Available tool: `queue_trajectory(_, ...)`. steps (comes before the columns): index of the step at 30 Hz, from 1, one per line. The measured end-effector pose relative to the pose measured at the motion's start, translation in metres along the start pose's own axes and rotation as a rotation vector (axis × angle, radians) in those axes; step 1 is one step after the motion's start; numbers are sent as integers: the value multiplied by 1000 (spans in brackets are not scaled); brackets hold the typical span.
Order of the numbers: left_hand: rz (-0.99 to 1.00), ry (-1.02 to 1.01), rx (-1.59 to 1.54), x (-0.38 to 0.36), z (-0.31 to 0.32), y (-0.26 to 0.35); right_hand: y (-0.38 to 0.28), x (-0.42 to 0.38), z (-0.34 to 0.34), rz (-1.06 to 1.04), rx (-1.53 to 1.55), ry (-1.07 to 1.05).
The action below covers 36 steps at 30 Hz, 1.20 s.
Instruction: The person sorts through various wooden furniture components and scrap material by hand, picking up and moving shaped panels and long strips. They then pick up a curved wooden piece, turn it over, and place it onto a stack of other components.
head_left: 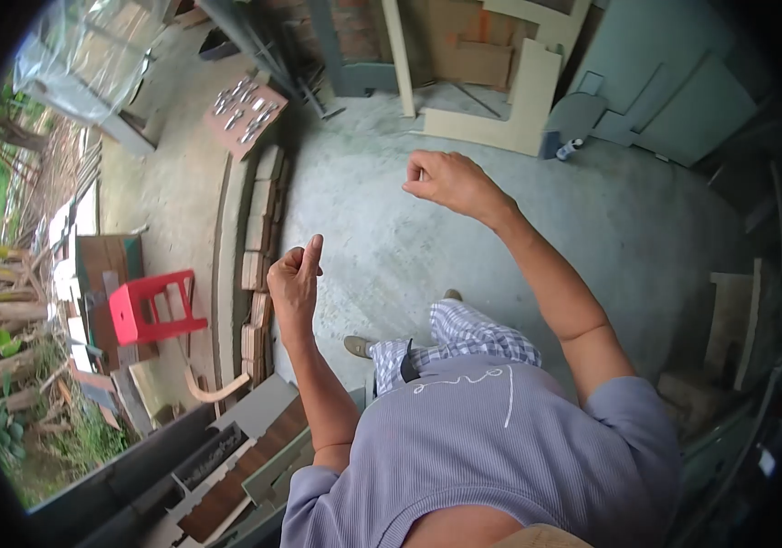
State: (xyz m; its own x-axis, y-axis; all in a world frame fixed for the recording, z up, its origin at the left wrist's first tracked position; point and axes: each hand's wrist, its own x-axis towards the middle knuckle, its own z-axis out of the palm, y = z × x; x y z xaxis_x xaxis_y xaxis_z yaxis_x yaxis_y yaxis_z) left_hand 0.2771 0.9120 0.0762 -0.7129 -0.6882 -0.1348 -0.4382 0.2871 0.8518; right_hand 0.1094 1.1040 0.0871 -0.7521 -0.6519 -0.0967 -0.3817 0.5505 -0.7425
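My left hand [295,285] is raised over the concrete floor [363,228], its fingers curled in and the thumb pointing up. Further forward and to the right, my right hand [450,185] is held in the air with its fingers curled toward the thumb. The two hands are apart. Whether anything small lies inside either closed hand is hidden by the fingers. Nearest to my left hand is the row of stacked wooden blocks [254,270] along the floor's left edge.
A red plastic stool [158,306] stands at the left. Small metallic parts lie on a pinkish board [263,128] at the upper left. Cream panels [487,130] lean at the back, near a small bottle [570,149]. Boards and boxes [245,457] lie at the lower left.
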Motion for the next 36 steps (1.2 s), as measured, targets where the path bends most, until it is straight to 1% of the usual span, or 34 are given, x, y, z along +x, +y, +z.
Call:
queue_trajectory(2,39,-76,104,4,32,39,17,-15,-43,16,-38,29)
queue_trajectory(4,65,-134,104,7,69,80,43,-26,-81,128,-48,30)
queue_trajectory(6,88,-214,124,10,98,113,65,-35,-110,168,-31,45)
queue_trajectory(7,122,-205,150,22,124,88,103,-26,-88,170,-2,60)
queue_trajectory(10,116,-300,214,38,157,128,130,-25,-124,249,41,79)
queue_trajectory(12,129,-324,244,55,183,140,150,-19,-144,286,62,89)
queue_trajectory(13,143,-336,260,63,195,145,158,-17,-154,311,69,97)
queue_trajectory(14,153,-334,271,77,218,121,189,-7,-139,307,80,105)
queue_trajectory(16,157,-338,291,96,244,138,206,1,-169,354,78,112)
queue_trajectory(20,164,-400,296,129,302,194,245,19,-232,427,21,128)
queue_trajectory(21,262,-414,287,136,330,195,272,22,-236,434,9,173)
queue_trajectory(22,350,-440,272,141,346,210,281,22,-247,453,-10,212)
queue_trajectory(24,332,-496,282,148,377,249,298,21,-270,486,17,215)
queue_trajectory(26,459,-533,347,156,406,275,321,20,-285,498,27,233)
queue_trajectory(27,465,-536,347,157,419,286,334,17,-288,515,53,214)
queue_trajectory(28,522,-510,314,154,435,283,356,12,-282,526,85,195)
queue_trajectory(29,567,-486,277,152,447,290,362,10,-295,613,109,103)
queue_trajectory(32,513,-471,345,141,488,316,407,3,-328,588,111,84)
queue_trajectory(34,490,-448,351,125,517,319,438,-6,-345,540,126,96)
queue_trajectory(35,445,-436,339,116,536,318,458,-11,-355,499,138,125)
queue_trajectory(36,396,-439,340,107,550,323,473,-17,-367,501,157,122)
